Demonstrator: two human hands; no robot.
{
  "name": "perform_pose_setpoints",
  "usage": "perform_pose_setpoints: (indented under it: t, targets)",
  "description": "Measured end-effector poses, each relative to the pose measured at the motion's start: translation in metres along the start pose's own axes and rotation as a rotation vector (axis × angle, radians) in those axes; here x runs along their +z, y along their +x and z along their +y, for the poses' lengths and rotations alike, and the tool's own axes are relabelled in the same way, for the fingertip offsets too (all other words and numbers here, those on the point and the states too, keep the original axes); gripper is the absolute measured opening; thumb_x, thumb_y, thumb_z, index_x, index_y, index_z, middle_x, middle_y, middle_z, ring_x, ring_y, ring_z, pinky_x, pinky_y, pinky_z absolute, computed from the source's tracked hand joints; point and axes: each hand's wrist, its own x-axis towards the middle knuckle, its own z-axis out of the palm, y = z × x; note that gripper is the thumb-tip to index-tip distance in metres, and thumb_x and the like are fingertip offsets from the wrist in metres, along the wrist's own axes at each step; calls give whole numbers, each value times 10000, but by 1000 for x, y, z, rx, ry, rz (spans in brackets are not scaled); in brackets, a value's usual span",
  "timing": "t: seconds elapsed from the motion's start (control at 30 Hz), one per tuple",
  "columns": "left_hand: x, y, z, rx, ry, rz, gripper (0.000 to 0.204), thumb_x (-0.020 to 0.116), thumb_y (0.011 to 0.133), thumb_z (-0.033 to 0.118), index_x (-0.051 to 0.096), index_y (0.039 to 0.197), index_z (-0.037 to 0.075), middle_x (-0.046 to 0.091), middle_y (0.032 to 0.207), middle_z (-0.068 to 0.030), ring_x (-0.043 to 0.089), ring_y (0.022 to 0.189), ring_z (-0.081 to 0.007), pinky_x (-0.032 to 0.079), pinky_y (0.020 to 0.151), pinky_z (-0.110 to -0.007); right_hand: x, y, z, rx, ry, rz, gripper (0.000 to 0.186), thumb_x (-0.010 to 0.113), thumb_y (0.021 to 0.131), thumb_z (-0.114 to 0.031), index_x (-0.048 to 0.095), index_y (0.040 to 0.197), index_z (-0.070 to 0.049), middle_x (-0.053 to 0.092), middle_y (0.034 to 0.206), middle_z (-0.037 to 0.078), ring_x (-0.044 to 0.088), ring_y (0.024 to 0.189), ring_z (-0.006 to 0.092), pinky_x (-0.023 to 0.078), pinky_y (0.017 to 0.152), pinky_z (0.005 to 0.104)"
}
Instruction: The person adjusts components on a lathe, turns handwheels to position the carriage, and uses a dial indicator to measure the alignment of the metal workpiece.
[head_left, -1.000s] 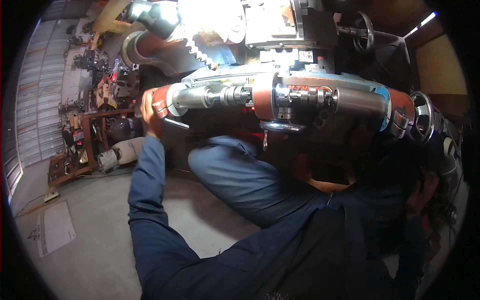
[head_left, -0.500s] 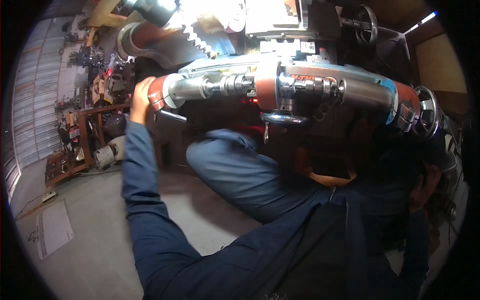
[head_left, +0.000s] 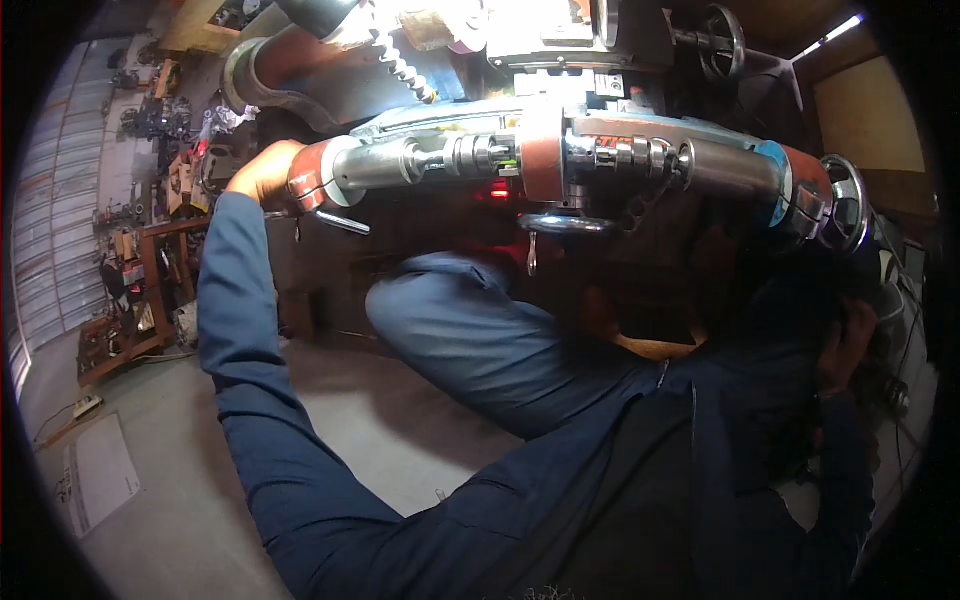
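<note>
Left hand (head_left: 262, 172) cupped over the orange end cap (head_left: 308, 178) of the long horizontal shaft (head_left: 560, 165), fingers wrapped behind it. Right hand (head_left: 846, 345) below the shaft's handwheel (head_left: 842, 205), in shadow; grip impossible to tell.

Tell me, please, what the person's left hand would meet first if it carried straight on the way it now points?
The left hand already lies against the orange end cap of the long metal shaft, so it would press straight into that cap. Depth is hard to judge in this bent picture.
</note>
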Motion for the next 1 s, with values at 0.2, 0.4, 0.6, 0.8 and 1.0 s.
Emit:
perform_pose_setpoints:
  t: [0.2, 0.4, 0.6, 0.8, 1.0]
  targets:
    - [108, 33, -64, 677, -238, 1361, 341, 550, 993, 271, 647, 1112, -33, 677, 1094, -167, 652, 1038, -289, 502, 921, -408, -8, 9, -22, 54, -5, 20, 379, 523, 916, -128, 607, 1270, -23, 523, 1235, 220, 484, 1207, 399, 358, 1061, 452]
    - [14, 4, -23, -12, -532, 152, 249, 545, 959, 228, 714, 947, 46, 687, 724, -59, 600, 533, -110, 465, 492, -267, -5, 16, -19, 0, 5, 22, 386, 530, 883, -86, 620, 1253, -28, 546, 1208, 215, 500, 1180, 405, 366, 1049, 462]
    - [118, 26, -35, 648, -561, 1403, 292, 461, 989, 191, 641, 966, -38, 674, 985, -137, 645, 932, -248, 494, 890, -352, -9, 19, -30, 70, 64, 58, 389, 538, 840, -73, 630, 1214, -23, 549, 1159, 221, 515, 1133, 407, 391, 1015, 460]
    - [21, 13, -33, 280, -223, 296, 386, 507, 1034, 314, 717, 920, 11, 704, 781, -60, 660, 645, -188, 531, 640, -350, -11, 25, -30, -25, 35, 77, 388, 552, 831, -88, 635, 1205, -28, 543, 1109, 212, 524, 1096, 406, 401, 988, 462]
    - [110, 0, -26, 644, -871, 1155, 619, 347, 1078, 491, 616, 1219, -49, 649, 1234, -211, 619, 1178, -281, 498, 987, -392, -9, 11, -30, 45, 43, 107, 378, 565, 850, -123, 633, 1210, -30, 540, 1138, 216, 516, 1119, 410, 392, 1001, 471]
